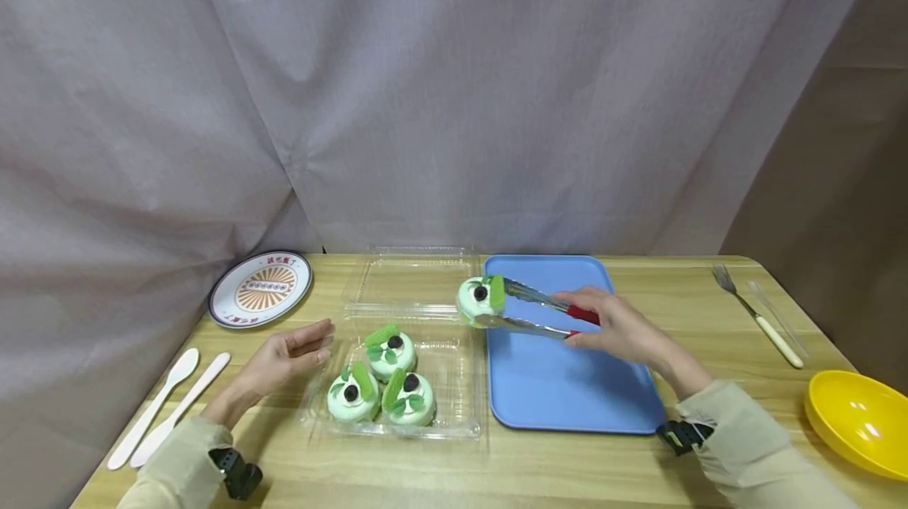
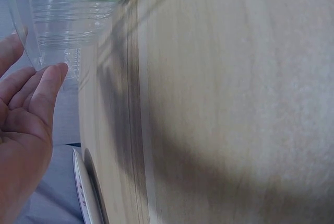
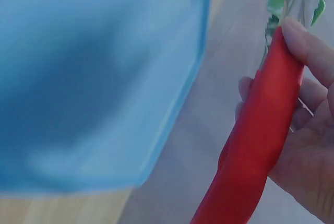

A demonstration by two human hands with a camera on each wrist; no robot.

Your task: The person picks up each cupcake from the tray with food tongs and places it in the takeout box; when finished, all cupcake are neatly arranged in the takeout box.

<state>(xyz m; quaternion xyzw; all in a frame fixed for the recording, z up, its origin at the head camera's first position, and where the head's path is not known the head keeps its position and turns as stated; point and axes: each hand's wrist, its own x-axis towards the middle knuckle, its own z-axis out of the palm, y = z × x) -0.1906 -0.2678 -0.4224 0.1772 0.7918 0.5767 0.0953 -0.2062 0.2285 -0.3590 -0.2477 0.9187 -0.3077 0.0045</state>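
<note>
In the head view my right hand (image 1: 612, 326) grips red-handled metal tongs (image 1: 528, 326). Between the tong tips is a pale green cake (image 1: 471, 298) with a dark berry and a green piece on top, held up near the left edge of the blue tray (image 1: 567, 383). My left hand (image 1: 287, 359) is beside the left wall of a clear plastic box (image 1: 457, 383), fingers extended; the left wrist view has its fingertips (image 2: 49, 78) close to the plastic, and touch is hard to judge. Three similar cakes (image 1: 392, 355) sit in the box's left half. The red handle (image 3: 261, 130) fills the right wrist view.
The box's clear lid (image 1: 418, 280) lies opened toward the curtain. At the left are a patterned plate (image 1: 234, 310) and two white utensils (image 1: 152, 414). A fork (image 1: 769, 328), a thin clear stick (image 1: 776, 316) and a yellow bowl (image 1: 851, 422) are at the right.
</note>
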